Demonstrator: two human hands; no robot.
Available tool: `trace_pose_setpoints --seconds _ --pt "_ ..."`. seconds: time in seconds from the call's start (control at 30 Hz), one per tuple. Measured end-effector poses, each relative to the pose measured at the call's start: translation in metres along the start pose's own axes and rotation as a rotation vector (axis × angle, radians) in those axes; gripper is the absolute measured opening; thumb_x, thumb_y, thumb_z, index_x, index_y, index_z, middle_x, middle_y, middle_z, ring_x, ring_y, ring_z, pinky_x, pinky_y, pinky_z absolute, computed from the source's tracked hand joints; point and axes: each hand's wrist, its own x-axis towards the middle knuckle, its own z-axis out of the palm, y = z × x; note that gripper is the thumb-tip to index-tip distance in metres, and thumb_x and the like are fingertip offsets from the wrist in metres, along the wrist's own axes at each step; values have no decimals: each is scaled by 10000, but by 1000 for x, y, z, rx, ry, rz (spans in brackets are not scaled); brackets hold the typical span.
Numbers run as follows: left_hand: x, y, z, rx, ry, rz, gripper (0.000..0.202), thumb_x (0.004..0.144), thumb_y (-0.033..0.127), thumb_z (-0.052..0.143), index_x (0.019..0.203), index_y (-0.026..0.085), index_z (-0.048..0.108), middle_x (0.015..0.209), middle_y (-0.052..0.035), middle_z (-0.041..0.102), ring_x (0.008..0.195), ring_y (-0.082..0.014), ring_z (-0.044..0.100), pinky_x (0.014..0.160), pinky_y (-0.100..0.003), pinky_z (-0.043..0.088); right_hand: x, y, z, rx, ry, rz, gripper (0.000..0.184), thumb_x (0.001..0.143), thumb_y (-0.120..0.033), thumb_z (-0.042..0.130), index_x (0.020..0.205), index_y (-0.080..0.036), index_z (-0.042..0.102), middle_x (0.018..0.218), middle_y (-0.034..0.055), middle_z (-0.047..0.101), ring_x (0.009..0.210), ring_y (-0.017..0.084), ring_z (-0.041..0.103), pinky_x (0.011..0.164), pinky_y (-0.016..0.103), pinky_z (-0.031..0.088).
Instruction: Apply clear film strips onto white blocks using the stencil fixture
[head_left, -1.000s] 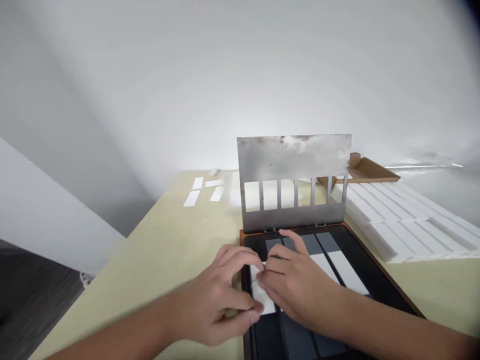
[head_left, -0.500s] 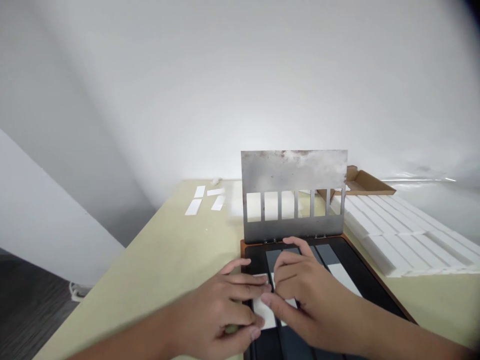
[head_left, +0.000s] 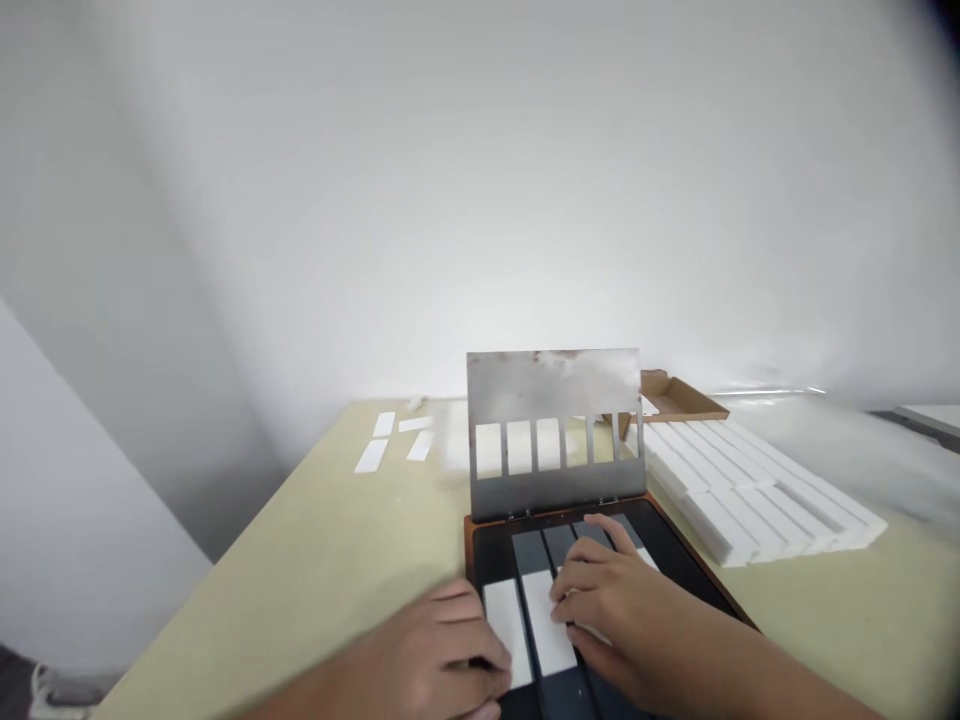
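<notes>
Noting the hands apart: the left hand [head_left: 442, 650] rests low at the near edge, fingers curled just beside one white strip [head_left: 506, 630], while the right hand [head_left: 611, 600] lies with its fingers over a second white strip [head_left: 547, 620] (grip cannot be confirmed), both strips lying on a black tray [head_left: 491, 555]. A slotted steel plate [head_left: 555, 385] stands upright at the tray's far edge. An open cardboard box [head_left: 675, 398] sits behind stacked white bars [head_left: 735, 500], and loose white pieces [head_left: 375, 455] lie on the table [head_left: 262, 570].
</notes>
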Motion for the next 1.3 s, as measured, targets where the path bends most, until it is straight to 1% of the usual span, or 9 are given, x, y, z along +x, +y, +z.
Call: trace_pose_setpoints --seconds 0.1,0.2,0.3,0.43,0.63,0.73,0.93,1.07,1.3 --pt "4 -1 -11 67 -26 48 299 1001 180 604 1299 197 594 1093 -135 777 943 -254 708 868 -437 551 0 4 3 -67 5 -53 181 887 -104 613 925 -226 741 933 15 763 1013 222 615 1246 572 162" --pt "12 -5 -15 140 77 71 348 1017 238 540 1356 172 574 1147 -171 752 1053 -297 689 920 -487 531 1 10 4 -32 51 -82 211 891 -131 596 983 -230 757 930 15 761 1023 225 605 1240 583 156" --pt "23 -6 -5 190 43 -64 366 961 254 589 1322 206 624 1220 -145 744 1137 -323 658 987 -514 492 0 16 7 12 85 -77 236 892 -140 592 1013 -227 775 942 22 769 1023 222 597 1231 579 155" --pt "34 -4 14 179 51 -265 177 1003 182 554 1066 223 715 1036 -73 785 1067 -275 656 948 -445 460 -1 20 12 42 88 -74 220 906 -152 588 992 -220 779 940 18 777 1026 211 594 1239 568 118" --pt "25 -8 18 161 0 -202 267 987 132 563 1207 213 691 1173 -85 769 1124 -286 621 986 -459 388 -4 19 12 46 110 -79 194 913 -154 595 998 -226 754 950 -25 770 1021 185 581 1262 529 46" --pt "23 -10 19 135 53 -224 266 1008 131 536 1174 238 714 1145 -54 780 1121 -273 615 1002 -451 363 -4 17 12 32 128 -70 206 924 -177 602 1068 -226 743 1023 -10 770 1064 202 574 1270 551 37" --pt "26 -8 24 92 113 -247 271 1019 144 546 1188 247 732 1148 -23 793 1095 -265 616 1020 -454 328 -5 16 12 33 86 -75 303 934 -115 574 1167 -235 726 1124 15 779 1115 228 585 1270 591 67" --pt "26 -8 24 102 95 -236 293 1003 123 578 1231 242 718 1194 -16 792 1139 -275 610 1043 -468 327 -8 19 5 9 27 -64 423 901 -31 557 1217 -249 735 1204 18 775 1132 240 589 1262 610 96" --pt "20 -18 26 133 57 -196 315 983 180 599 1262 271 714 1161 -4 787 1138 -306 653 1025 -514 400 -16 25 1 26 -26 -46 584 882 -27 509 1383 -284 664 1321 27 733 1214 278 585 1276 657 116"
